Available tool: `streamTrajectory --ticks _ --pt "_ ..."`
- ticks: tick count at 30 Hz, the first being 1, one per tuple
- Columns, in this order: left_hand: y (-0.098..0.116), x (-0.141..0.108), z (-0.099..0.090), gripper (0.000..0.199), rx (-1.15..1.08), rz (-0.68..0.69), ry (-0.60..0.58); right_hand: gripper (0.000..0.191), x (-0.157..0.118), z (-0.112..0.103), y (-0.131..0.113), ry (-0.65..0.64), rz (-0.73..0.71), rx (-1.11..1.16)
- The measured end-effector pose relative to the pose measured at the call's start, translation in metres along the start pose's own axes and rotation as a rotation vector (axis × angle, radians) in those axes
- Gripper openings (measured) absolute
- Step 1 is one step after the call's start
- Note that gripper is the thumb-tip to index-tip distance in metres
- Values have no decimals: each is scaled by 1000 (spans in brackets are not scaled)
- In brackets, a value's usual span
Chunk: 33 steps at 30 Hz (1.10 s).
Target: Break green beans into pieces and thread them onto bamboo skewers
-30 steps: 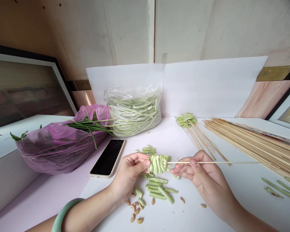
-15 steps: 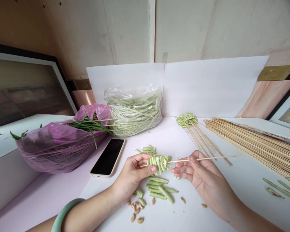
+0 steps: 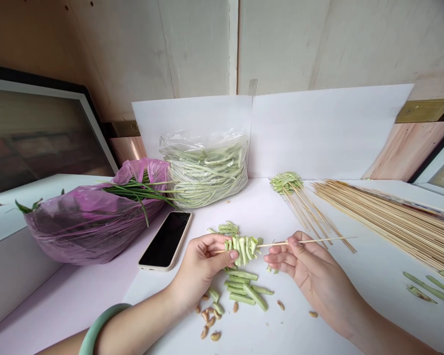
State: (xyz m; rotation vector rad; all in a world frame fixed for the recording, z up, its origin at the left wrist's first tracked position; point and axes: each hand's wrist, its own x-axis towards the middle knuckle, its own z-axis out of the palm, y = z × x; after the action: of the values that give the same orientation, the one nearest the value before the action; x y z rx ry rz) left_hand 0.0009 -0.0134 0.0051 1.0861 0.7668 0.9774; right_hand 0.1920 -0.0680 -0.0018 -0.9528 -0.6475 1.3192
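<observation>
The left hand [image 3: 202,268] and right hand [image 3: 311,264] are close together but not touching, with a wooden skewer [image 3: 274,244] running between them. The left hand pinches the skewer's near end against a bunch of threaded green bean pieces [image 3: 242,249], and the right hand grips the skewer between thumb and fingers just beside that bunch. A jade bangle [image 3: 103,328] circles the left wrist.

Loose cut beans [image 3: 240,291] lie on the white table [image 3: 266,335] just below the hands, and brown seeds [image 3: 210,321] are scattered below the left hand. Farther left of that hand are a phone [image 3: 165,241] and a purple plastic bag [image 3: 89,227] with long green leaves [image 3: 136,190]. Ahead stands a clear bag of long beans [image 3: 207,172]. Ahead of the right hand lie finished bean skewers [image 3: 284,182], and to its right are a heap of bare skewers [image 3: 392,222] and a few more beans [image 3: 427,288].
</observation>
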Motion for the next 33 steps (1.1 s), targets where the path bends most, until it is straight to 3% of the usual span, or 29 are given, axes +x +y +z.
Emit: streamTrajectory --ticks 5,16,18,21,27,29,33 --pt "0 -1 0 26 -17 7 -14 32 -1 0 2 55 60 65" --pt "0 -1 0 22 -51 6 -5 30 -1 -1 -2 -6 30 -3" --pt "0 0 0 22 -63 12 27 30 2 -4 -4 -8 -11 -101" --pt "0 1 -3 20 -85 29 71 29 12 -16 -13 100 -164 -304" --pt "0 3 -4 18 -139 95 149 50 41 -52 -50 316 -502 -550" --pt "1 3 -3 17 -150 96 148 45 44 -56 -58 274 -577 -727" --pt "2 2 -2 16 -182 101 127 7 45 -58 -61 87 -600 -1067"
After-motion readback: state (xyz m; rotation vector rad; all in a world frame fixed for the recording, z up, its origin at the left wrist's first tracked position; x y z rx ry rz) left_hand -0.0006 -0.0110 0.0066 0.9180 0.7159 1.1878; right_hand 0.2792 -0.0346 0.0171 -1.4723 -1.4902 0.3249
